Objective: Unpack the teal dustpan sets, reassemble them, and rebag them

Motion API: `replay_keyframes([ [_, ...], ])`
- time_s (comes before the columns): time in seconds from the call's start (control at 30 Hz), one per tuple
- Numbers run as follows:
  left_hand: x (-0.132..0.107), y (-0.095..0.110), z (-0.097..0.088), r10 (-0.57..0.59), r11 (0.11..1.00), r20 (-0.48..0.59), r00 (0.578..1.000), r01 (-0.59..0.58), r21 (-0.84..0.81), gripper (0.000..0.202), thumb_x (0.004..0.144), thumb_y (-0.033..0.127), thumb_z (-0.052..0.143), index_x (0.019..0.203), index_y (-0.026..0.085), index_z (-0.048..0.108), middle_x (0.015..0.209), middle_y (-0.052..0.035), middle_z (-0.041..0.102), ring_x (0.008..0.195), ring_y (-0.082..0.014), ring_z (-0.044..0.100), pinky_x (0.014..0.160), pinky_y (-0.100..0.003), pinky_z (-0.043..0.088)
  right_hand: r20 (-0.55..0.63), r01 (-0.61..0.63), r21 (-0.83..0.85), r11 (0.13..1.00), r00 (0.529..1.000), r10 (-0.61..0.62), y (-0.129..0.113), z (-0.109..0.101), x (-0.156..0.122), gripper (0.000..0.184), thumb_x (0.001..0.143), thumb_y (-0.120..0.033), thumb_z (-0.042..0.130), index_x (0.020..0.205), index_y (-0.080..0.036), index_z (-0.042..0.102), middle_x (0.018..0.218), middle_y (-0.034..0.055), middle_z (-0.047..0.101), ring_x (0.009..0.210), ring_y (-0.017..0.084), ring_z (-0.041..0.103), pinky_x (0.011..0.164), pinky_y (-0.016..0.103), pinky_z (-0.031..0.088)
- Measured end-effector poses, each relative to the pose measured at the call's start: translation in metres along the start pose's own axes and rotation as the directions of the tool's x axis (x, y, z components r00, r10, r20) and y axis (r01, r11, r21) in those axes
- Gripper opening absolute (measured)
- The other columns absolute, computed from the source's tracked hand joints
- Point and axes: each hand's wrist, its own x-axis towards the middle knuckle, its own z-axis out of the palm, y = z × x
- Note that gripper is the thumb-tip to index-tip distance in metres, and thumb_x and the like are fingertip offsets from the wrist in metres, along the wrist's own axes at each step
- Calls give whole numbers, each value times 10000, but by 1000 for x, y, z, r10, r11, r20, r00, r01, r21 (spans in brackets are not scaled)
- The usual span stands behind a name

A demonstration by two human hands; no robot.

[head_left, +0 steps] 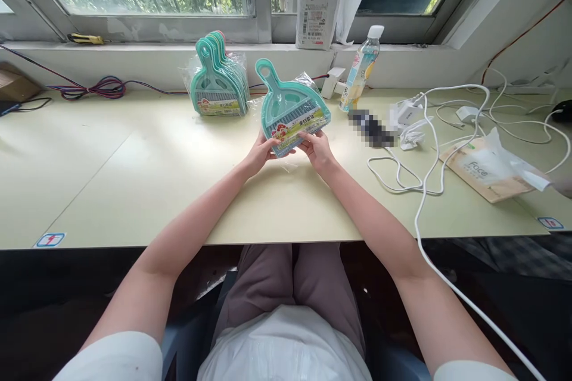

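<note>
A teal dustpan and brush set (286, 104) in clear plastic wrap is held above the table, its looped handle pointing away and up to the left. My left hand (263, 152) grips the lower left corner, thumb on the printed label. On the lower right edge, my right hand (316, 147) is closed with its thumb over the label too. Just left of it stands a row of similar wrapped dustpan sets (218, 80), packed one behind another against the wall, with one reddish rim among the teal ones.
A drink bottle (361, 68) leans near the wall. White cables (402, 181) and a charger (406, 113) spread across the right side, beside a tissue pack (487, 166). A box-shaped package (317, 12) and a yellow utility knife (86, 39) lie along the windowsill. Coiled wires (96, 88) are at left.
</note>
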Motion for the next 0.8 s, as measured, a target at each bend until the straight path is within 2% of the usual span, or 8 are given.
replay_keyframes([
  [0.2,1,1,1,-16,1000,-12,1000,16,5,685,737,262,578,1358,295,291,1274,-70,561,955,-259,672,913,-498,493,-8,-25,-39,999,1000,25,-3,-1,0,392,713,-301,758,1044,-224,564,1001,31,706,955,216,682,905,397,573],
  [0.37,0,1,1,-18,1000,-8,1000,18,4,680,741,256,577,1360,305,299,1274,-65,562,963,-260,669,909,-493,499,-28,-36,-47,998,999,35,-1,-2,1,345,755,-361,728,1032,-229,569,1006,28,706,955,211,683,888,382,586],
  [0.57,0,0,1,-31,999,0,1000,31,-33,698,734,229,576,1366,313,293,1254,-56,573,933,-245,679,916,-489,499,-24,-73,-53,996,997,72,-2,-4,5,272,780,-326,709,978,-204,569,985,52,710,929,212,695,886,380,589],
  [0.73,6,0,-7,-52,996,-51,997,48,-79,730,696,190,556,1371,282,292,1246,-69,577,883,-246,691,839,-443,552,-20,-165,-209,964,986,165,-20,-17,11,215,793,-326,707,882,-155,609,825,102,721,873,255,710,842,419,598],
  [0.8,10,0,-15,-66,994,-93,994,57,-94,743,680,182,543,1374,263,291,1211,-71,595,858,-254,695,774,-411,576,-44,-148,-334,931,989,142,-29,-27,14,176,816,-309,677,814,-140,623,773,118,714,837,262,714,825,432,596],
])
